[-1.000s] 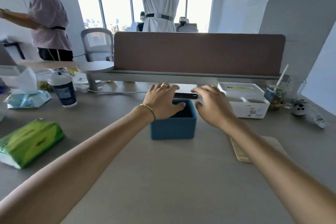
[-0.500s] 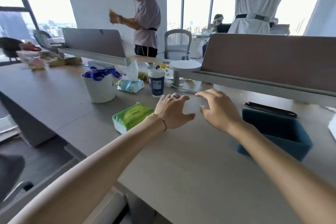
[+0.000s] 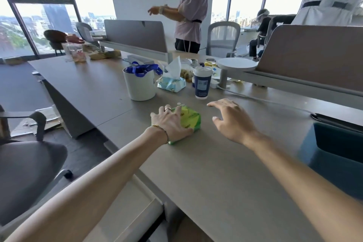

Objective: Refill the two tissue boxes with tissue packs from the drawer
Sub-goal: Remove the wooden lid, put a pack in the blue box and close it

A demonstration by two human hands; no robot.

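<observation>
A green tissue pack (image 3: 191,119) lies on the grey desk (image 3: 225,163). My left hand (image 3: 170,122) rests on top of it, fingers spread over the pack and thumb against its near side. My right hand (image 3: 231,121) hovers open just to the right of the pack, holding nothing. The blue tissue box (image 3: 334,155) stands open-topped at the right edge of the view, well apart from both hands. The white tissue box is out of view.
Behind the pack stand a white bucket (image 3: 140,86) with blue straps, an opened pale-blue tissue pack (image 3: 171,82) and a dark-blue cup (image 3: 202,82). A divider panel (image 3: 314,51) runs along the desk's back. A grey chair (image 3: 25,163) sits at the left. Two people stand behind.
The view has swung left from the blue box. My left hand has moved left and come down on the green pack; my right hand followed and stays open beside it.
</observation>
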